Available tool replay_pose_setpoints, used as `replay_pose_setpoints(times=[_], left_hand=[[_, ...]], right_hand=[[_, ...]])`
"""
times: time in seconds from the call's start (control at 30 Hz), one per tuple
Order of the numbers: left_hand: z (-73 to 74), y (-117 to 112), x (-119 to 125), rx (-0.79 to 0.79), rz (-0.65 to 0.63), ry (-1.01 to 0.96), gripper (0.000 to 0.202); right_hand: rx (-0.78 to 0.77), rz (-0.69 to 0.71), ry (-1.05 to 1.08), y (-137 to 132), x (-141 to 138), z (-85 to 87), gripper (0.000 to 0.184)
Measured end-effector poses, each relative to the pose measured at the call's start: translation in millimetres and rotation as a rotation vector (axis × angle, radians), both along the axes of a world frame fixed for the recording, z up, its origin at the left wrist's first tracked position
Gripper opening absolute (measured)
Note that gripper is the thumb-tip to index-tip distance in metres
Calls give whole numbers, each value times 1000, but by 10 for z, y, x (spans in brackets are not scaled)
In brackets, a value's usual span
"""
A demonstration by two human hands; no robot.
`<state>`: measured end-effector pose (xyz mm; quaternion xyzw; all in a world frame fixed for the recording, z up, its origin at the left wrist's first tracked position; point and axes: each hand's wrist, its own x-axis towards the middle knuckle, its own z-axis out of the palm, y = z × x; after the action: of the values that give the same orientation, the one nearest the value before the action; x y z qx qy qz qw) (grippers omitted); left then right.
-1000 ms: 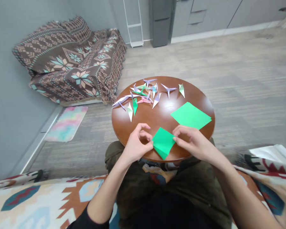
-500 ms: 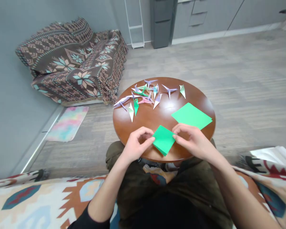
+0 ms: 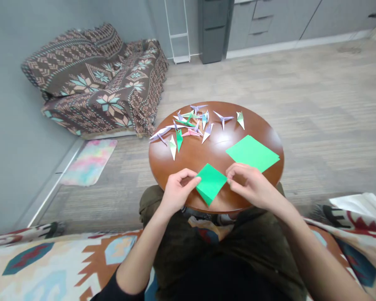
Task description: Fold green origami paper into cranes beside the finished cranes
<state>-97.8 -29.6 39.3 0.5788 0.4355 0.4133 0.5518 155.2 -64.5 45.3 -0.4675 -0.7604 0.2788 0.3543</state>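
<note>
green paper square (image 3: 211,182), set corner-on over the near part of a round brown tabletop (image 3: 200,156), flat or slightly raised hard to tell. pinched at the left corner by thumb and finger of the left hand (image 3: 178,189); at the opposite corner, right hand (image 3: 252,184) with thumb and fingertips drawn close together, gripping or merely touching impossible to tell. for a crisp fold, match corners first, steady one side lightly, then smooth the crease outward against the tabletop without letting layers slip. partly behind the right hand, green sheets (image 3: 253,152); beyond the left, folded paper birds (image 3: 190,132), loosely clustered.
</note>
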Motion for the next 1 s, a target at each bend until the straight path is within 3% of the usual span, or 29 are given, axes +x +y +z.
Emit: replay_pose_setpoints(times=[0.1, 0.2, 0.27, 0.37, 0.47, 0.53, 0.67, 0.83, 1.0], left_hand=[[-62, 33, -61, -74, 76, -56, 24], [-131, 43, -52, -260, 93, -301, 27], [-171, 42, -14, -380, 119, -453, 26], [-224, 24, 63, -466, 135, -510, 26], [-264, -35, 144, -537, 88, -493, 26], [-277, -95, 191, -586, 32, -481, 28], [-270, -188, 226, -631, -136, -499, 39], [-224, -159, 161, -520, -115, -570, 47], [-86, -66, 110, -376, -101, -453, 42]], right_hand=[[0, -108, 38, -6, 84, -57, 12], [-2, -193, 139, -59, 75, -84, 4], [-50, -117, 222, -109, 15, -92, 26], [-122, -33, 319, -146, -111, -121, 80], [-95, -100, 389, -103, -229, -182, 99], [-108, -119, 451, -51, -279, -225, 83], [-160, -105, 432, 10, -290, -276, 19], [-170, -59, 360, -26, -236, -265, 18], [-199, 18, 297, -60, -241, -190, 19]])
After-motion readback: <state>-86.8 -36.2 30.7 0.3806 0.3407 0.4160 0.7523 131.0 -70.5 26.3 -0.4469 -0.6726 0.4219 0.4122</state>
